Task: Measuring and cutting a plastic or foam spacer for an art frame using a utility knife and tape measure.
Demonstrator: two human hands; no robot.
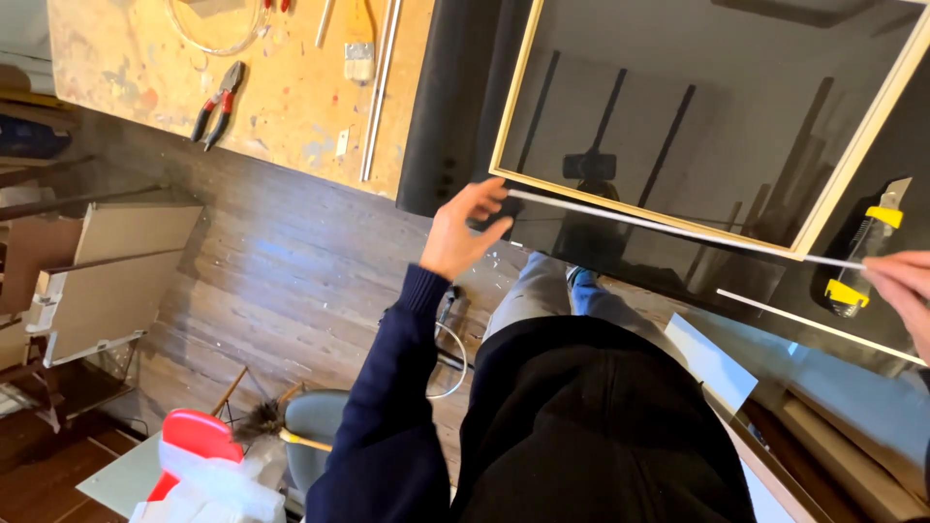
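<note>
Workshop floor of dark boards below, a paint-spattered plywood bench [291, 87] up in the far left with pliers [219, 105], a brush [359, 44] and a thin metal rod [376, 97] lying on it. Only the head view here, looking straight down past a dark sweater and grey trousers.

On the black worktop [450, 116] lies a dark glossy panel in a pale wood frame [518, 87]. A long white strip [659, 225] runs along the frame's near edge, from the near-left corner off toward the right.

The left hand [463, 232] sits at that near-left corner, fingers curled, thumb and fingertips pinching the strip's end. The right hand [901, 291] is at the right edge of the picture, only partly in view; its fingertips seem to close on the strip's other end, though the grip itself I cannot make out. Just beside it, touching or nearly so, lies a yellow knife [865, 257] on the worktop, blade end pointing away. A second white strip [819, 324] lies nearer the worktop's front edge.

Risks, as I judge them: the strip is thin and held only at its ends, so a pull or twist could kink or snap it. The knife is right by the right fingers; a careless reach could meet the blade or knock it off. The glossy panel would scratch easily.
</note>
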